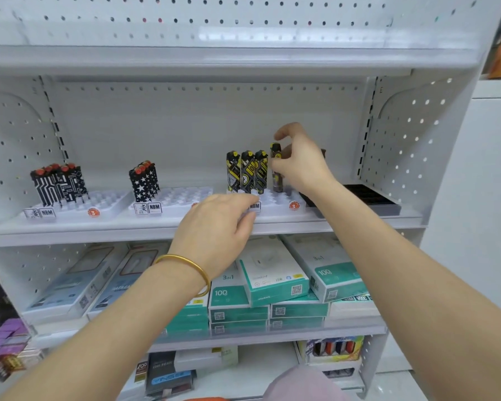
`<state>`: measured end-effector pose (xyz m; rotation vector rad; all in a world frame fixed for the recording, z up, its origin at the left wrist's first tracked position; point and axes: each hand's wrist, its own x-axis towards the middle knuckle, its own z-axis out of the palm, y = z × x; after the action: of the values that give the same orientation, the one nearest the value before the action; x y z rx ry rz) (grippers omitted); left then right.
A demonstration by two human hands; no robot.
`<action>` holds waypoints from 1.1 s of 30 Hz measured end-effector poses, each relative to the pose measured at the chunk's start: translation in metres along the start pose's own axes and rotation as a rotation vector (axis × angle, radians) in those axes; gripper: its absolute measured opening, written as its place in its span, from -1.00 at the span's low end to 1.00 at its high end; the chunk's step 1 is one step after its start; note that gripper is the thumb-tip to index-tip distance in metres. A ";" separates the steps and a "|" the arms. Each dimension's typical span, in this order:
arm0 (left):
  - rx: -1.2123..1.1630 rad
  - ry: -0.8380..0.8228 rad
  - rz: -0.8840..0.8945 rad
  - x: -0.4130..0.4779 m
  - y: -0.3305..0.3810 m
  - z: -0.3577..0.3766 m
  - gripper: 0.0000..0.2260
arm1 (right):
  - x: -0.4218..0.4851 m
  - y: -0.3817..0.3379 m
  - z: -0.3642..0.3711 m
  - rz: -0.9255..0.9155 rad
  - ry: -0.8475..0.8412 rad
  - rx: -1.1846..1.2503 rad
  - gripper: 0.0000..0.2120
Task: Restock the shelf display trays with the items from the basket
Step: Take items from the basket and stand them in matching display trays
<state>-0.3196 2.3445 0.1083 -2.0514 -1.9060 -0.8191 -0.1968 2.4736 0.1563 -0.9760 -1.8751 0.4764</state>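
Head view. Landmark: white slotted plastic display tray (275,198) on the middle shelf.

Right hand (301,163) over tray's rear right part, thumb and lower fingers pinching a dark brown lighter with yellow cap (277,182); index finger lifted clear above. Lighter upright, base down at a rear-row slot; fully seated or not, cannot tell.

Just left of it in the same rear row: three yellow-and-black patterned lighters (248,172), upright, side by side.

Left hand (217,227) at tray's front edge, fingers loosely extended, tips resting against the front rim near the small NBM label tab (254,206); nothing pinched. Gold bangle (185,269) on that wrist.

Left of tray: black star-print lighters (143,180); farther left, black-and-white line-print lighters (58,183). Right of tray: black slotted tray (370,198). Below tray, one shelf down: stacked teal-and-white boxes (272,280).
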 end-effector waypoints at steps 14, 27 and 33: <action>-0.004 0.018 0.020 -0.001 -0.001 0.001 -0.67 | 0.003 -0.004 0.004 0.043 -0.104 -0.078 -0.69; 0.067 0.106 0.160 -0.010 -0.006 0.002 -0.56 | -0.040 -0.021 -0.017 -0.054 0.033 -0.237 -0.53; 0.109 0.309 0.310 -0.089 -0.028 0.009 -0.67 | -0.154 -0.037 0.015 -0.212 -0.097 -0.053 -0.80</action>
<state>-0.3452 2.2779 0.0481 -1.9538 -1.3971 -0.8714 -0.1886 2.3306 0.0876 -0.7889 -2.0611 0.3547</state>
